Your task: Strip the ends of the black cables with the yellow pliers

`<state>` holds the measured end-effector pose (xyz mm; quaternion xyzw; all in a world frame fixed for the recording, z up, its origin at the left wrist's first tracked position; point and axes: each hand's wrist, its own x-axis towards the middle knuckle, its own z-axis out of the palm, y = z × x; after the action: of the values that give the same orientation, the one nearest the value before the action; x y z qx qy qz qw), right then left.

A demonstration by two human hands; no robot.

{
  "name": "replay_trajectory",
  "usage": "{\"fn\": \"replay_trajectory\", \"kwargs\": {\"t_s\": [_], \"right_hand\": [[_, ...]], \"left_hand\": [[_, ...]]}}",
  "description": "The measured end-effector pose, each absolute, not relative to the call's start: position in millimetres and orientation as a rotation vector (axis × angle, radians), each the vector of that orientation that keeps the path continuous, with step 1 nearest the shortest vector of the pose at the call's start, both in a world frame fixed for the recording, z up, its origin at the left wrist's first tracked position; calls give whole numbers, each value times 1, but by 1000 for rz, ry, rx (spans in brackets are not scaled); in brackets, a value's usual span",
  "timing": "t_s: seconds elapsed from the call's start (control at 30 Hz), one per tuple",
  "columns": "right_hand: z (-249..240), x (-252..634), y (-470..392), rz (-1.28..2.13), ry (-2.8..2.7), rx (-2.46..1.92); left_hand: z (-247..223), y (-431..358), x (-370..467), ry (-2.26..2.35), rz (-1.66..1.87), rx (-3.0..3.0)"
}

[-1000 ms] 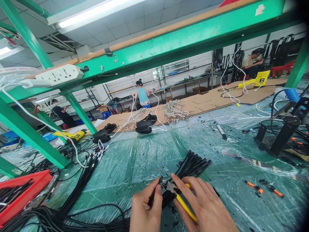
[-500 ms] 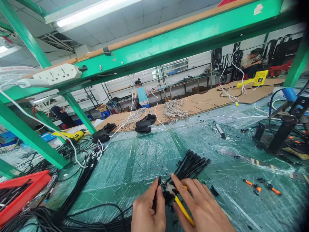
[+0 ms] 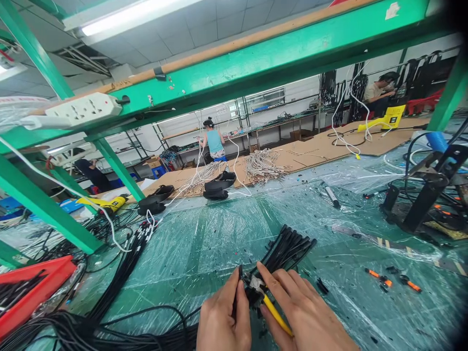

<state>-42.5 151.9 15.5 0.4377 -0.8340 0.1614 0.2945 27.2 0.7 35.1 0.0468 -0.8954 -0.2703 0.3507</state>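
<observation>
Between the thumb and forefinger of my left hand (image 3: 225, 312) is the end of a black cable (image 3: 240, 274), pinched upright. My right hand (image 3: 300, 307) is closed around yellow-handled cutting pliers (image 3: 276, 314). The metal jaws of the pliers are right beside the cable end; whether they touch it I cannot tell. Just beyond both hands lies a bundle of black cable ends (image 3: 290, 246), fanned out on the plastic-covered green table (image 3: 226, 229). Small black scraps are scattered around the hands.
Long black cables (image 3: 120, 278) run along the left side, near a red bin (image 3: 36, 292). Orange-and-black pieces (image 3: 378, 276) lie to the right, below a black metal fixture (image 3: 424, 195). Behind are black slippers (image 3: 220, 185), cardboard (image 3: 310, 151) and a beige cable bundle (image 3: 263, 165). Several people sit farther back.
Both hands keep nearly the same pose, with the pliers still next to the cable end. The whole view has shifted very slightly.
</observation>
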Motion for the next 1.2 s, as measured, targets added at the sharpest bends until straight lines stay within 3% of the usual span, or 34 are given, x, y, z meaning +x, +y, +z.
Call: {"fn": "replay_trajectory", "kwargs": {"t_s": [0.43,0.8,1.2], "right_hand": [[14,-46,148,659,-2408,1324],[39,-43,150,1097,-2375,1548],[22,-52,157,616,-2270,1316]], "left_hand": [[34,1,28,-2376,-768,189],[48,-2,27,-2308,-1156,349],[59,-4,24,-2372,-1489,304]]}}
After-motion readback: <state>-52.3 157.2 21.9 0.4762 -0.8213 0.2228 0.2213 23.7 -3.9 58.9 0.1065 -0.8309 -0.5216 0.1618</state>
